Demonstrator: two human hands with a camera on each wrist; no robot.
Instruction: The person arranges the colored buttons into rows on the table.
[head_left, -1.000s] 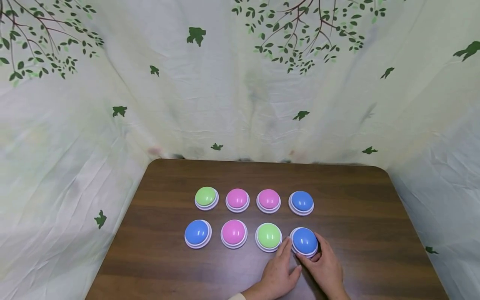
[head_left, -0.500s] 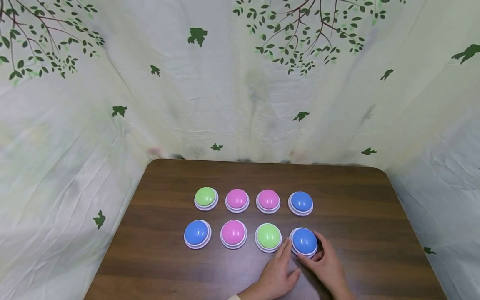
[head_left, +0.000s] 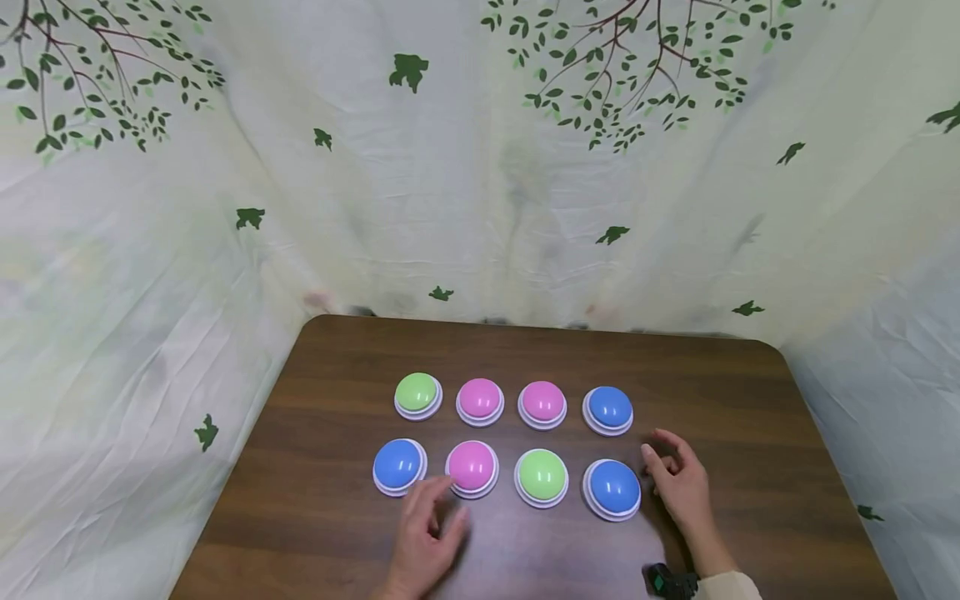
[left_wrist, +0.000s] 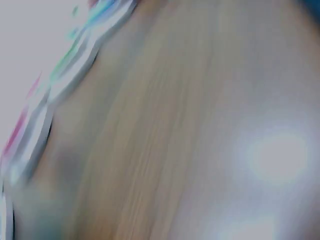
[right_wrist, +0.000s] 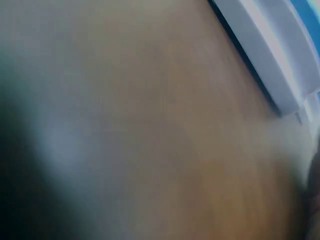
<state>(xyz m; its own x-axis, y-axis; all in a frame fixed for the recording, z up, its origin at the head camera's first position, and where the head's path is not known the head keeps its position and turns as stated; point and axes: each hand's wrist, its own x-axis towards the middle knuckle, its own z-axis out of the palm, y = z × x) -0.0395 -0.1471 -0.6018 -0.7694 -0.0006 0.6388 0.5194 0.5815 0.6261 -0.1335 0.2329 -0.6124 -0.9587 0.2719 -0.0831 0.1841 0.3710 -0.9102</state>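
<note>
Two rows of round dome push buttons on white bases stand on the wooden table. In the front row are a blue button point(head_left: 397, 464) at left, a pink button point(head_left: 472, 467), a green button point(head_left: 542, 476) and a blue button point(head_left: 614, 487) at right. My left hand point(head_left: 426, 537) is just in front of the left blue and pink buttons, fingers loosely bent, fingertips overlapping the pink base's edge in the head view. Apart from the right blue button, on its right side, my right hand point(head_left: 681, 483) hangs with loosely curled fingers and holds nothing.
The back row has a green button point(head_left: 416, 393), two pink ones, the left pink button point(head_left: 480, 400) and right pink button point(head_left: 542, 402), and a blue button point(head_left: 609, 408). Behind the wooden table point(head_left: 720, 392) hangs a white curtain point(head_left: 465, 183) with leaf prints.
Both hands have left the front right blue button. My left hand has moved left to the pink button; my right hand has drawn off slightly to the right and back.
</note>
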